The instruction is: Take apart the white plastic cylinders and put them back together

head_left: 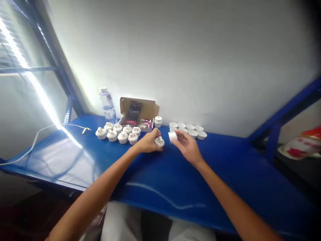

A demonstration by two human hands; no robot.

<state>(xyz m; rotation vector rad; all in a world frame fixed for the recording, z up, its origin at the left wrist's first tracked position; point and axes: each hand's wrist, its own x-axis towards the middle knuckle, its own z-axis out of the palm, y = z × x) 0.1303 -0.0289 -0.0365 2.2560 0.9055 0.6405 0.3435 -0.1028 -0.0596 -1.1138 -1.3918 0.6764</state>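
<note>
My left hand [150, 141] holds a round white lid [159, 142] with small holes and a knob on top, near the middle of the blue table. Just right of it, my right hand [186, 144] grips a small white cup [172, 137], tilted on its side. The two pieces are apart. Left of my left hand stand several white cups with knobbed lids [122, 137], in rows. Several open white cups [192, 133] are grouped behind my right hand. A white capped piece [158, 121] stands beside the cardboard box.
An open cardboard box [151, 106] with small packets leans by the wall. A clear bottle [108, 107] stands left of it. A white cable [37, 135] crosses the left of the blue table [160, 180]. Blue frame posts rise at both sides.
</note>
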